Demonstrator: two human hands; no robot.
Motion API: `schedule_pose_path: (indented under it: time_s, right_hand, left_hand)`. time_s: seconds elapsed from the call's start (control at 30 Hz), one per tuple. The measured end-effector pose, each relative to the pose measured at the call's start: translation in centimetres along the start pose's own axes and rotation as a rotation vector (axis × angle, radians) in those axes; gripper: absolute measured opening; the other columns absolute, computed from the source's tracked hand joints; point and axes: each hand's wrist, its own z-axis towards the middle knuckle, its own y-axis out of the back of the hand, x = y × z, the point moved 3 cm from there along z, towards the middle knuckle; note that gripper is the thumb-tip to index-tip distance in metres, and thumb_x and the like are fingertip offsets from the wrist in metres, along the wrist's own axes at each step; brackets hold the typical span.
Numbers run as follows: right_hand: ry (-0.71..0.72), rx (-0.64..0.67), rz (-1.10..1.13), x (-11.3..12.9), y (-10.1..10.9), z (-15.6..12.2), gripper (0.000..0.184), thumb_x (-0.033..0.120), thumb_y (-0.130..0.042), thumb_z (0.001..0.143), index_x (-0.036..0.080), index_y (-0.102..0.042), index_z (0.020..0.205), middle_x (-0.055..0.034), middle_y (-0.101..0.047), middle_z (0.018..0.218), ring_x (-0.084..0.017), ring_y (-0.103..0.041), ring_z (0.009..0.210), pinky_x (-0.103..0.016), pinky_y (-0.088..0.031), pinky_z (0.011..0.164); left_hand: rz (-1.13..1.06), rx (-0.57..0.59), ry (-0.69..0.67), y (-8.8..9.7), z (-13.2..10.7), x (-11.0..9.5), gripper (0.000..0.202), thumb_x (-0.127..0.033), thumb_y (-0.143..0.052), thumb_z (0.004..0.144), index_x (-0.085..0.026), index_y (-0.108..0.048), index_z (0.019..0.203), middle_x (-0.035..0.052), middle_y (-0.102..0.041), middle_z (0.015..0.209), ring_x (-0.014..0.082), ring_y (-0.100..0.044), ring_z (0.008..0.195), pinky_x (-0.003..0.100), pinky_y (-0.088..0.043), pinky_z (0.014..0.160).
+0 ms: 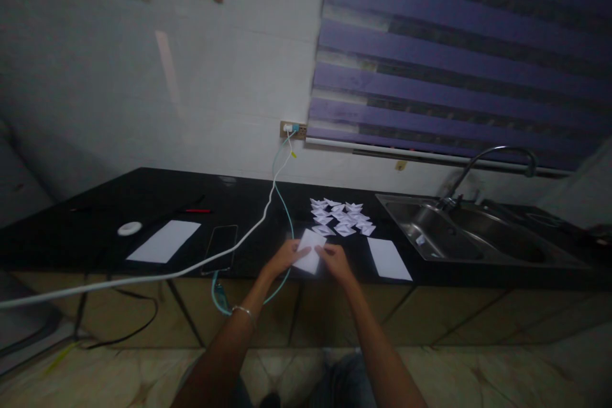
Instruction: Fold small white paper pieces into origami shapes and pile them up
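Between my two hands is a sheet of white paper (310,251), held tilted just over the front edge of the black counter. My left hand (285,256) grips its left side, thumb on top. On the right side, my right hand (335,261) pinches the paper with its thumb and fingers. Whether the sheet is folded I cannot tell for sure. Just behind it, several folded paper boats (342,217) stand in rows. A stack of white paper (389,259) lies to the right of my right hand, and another white paper stack (165,241) lies farther left.
A phone (221,247) lies on the black counter (258,204), with a white cable (253,227) crossing above it to the wall socket (292,129). Left of it are a roll of white tape (129,229) and a red pen (197,211). The steel sink (430,236) is at right.
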Motion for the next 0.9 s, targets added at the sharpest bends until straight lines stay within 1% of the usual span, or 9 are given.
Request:
schedule_pose_path:
  time_s: [0.17,0.23,0.37,0.53,0.6,0.73,0.9]
  right_hand:
    - [0.003,-0.003,0.008,-0.13,0.24,0.01,0.045,0.055,-0.060,0.071,0.011,-0.070,0.067,-0.0012,-0.056,0.054,-0.015,-0.048,0.056,-0.023,-0.033,0.050]
    - [0.003,-0.010,0.013,-0.22,0.30,-0.01,0.045,0.055,-0.060,0.071,0.011,-0.070,0.066,-0.0012,-0.056,0.054,-0.015,-0.048,0.055,-0.023,-0.033,0.050]
    - [-0.005,-0.035,0.018,-0.34,0.29,-0.02,0.044,0.055,-0.061,0.070,0.012,-0.069,0.066,-0.0010,-0.056,0.054,-0.015,-0.048,0.055,-0.023,-0.033,0.050]
    - [-0.002,-0.042,0.016,-0.47,0.31,0.04,0.044,0.055,-0.062,0.070,0.012,-0.068,0.065,-0.0009,-0.054,0.053,-0.015,-0.046,0.056,-0.023,-0.031,0.050]
    - [0.009,-0.041,0.012,-0.59,0.41,0.06,0.043,0.054,-0.062,0.070,0.012,-0.066,0.063,-0.0004,-0.052,0.052,-0.014,-0.045,0.055,-0.023,-0.030,0.049]
    - [0.025,-0.010,-0.008,-0.87,0.55,0.07,0.044,0.054,-0.062,0.070,0.012,-0.063,0.056,0.0011,-0.049,0.050,-0.012,-0.041,0.052,-0.022,-0.028,0.049]
    - [0.022,0.000,0.003,-0.88,0.49,0.04,0.043,0.055,-0.062,0.069,0.012,-0.066,0.060,0.0003,-0.051,0.052,-0.013,-0.043,0.054,-0.023,-0.030,0.050]
  left_hand:
    - [-0.087,-0.063,0.013,0.11,-0.33,-0.18,0.040,-0.042,-0.072,0.065,-0.009,-0.070,0.086,0.0063,-0.067,0.075,0.0137,-0.057,0.063,0.022,-0.041,0.058]
    - [-0.097,-0.063,0.010,0.21,-0.33,-0.17,0.039,-0.042,-0.072,0.065,-0.008,-0.070,0.084,0.0060,-0.067,0.074,0.0136,-0.056,0.062,0.023,-0.040,0.058]
    - [-0.087,-0.024,0.015,0.27,-0.25,-0.23,0.038,-0.042,-0.071,0.066,-0.007,-0.070,0.078,0.0048,-0.065,0.065,0.0128,-0.054,0.056,0.023,-0.038,0.056]
    - [-0.063,-0.020,0.030,0.11,-0.25,-0.49,0.042,-0.044,-0.069,0.067,-0.006,-0.069,0.084,0.0055,-0.066,0.070,0.0141,-0.056,0.060,0.024,-0.039,0.059]
    - [-0.051,-0.039,0.020,0.12,-0.24,-0.54,0.042,-0.045,-0.068,0.068,-0.007,-0.069,0.085,0.0045,-0.065,0.071,0.0135,-0.055,0.061,0.024,-0.039,0.059]
    - [-0.030,-0.070,0.022,0.29,-0.23,-0.41,0.042,-0.047,-0.066,0.069,-0.007,-0.067,0.083,0.0038,-0.064,0.071,0.0125,-0.053,0.061,0.022,-0.038,0.057]
    - [-0.067,-0.070,0.040,0.39,-0.18,-0.15,0.043,-0.046,-0.067,0.069,-0.007,-0.067,0.086,0.0050,-0.065,0.072,0.0137,-0.054,0.062,0.024,-0.039,0.059]
